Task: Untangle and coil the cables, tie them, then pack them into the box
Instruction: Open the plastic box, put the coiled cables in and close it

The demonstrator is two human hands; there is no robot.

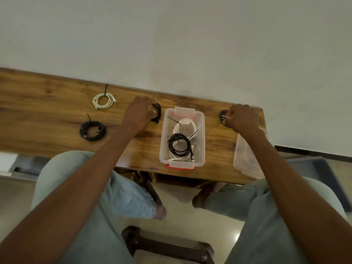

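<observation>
- At far left on the wooden table (pixel 47 103), we see two tied coils waiting: a white cable (pixel 103 100) toward the wall and a black cable (pixel 93 130) nearer the table's front edge, each cinched with a dark tie.
- Our left hand (pixel 137 114) curls its fingers over a black coil (pixel 157 113) lying just beside the box, apparently taking hold of it.
- At centre, the clear box (pixel 182 138) with red latches stands open, already holding a white coil (pixel 185 128) and a black one (pixel 180 144) on top of it.
- Our right hand (pixel 241 118) closes on another dark coil (pixel 224 116) near the table's right end; how firmly it holds we cannot tell.
- A clear lid (pixel 247 159) lies at the right edge, partly under the forearm.
- We judge packing is under way: next, each held coil needs lifting over the rim and setting down inside the box, then the two left-hand coils.
</observation>
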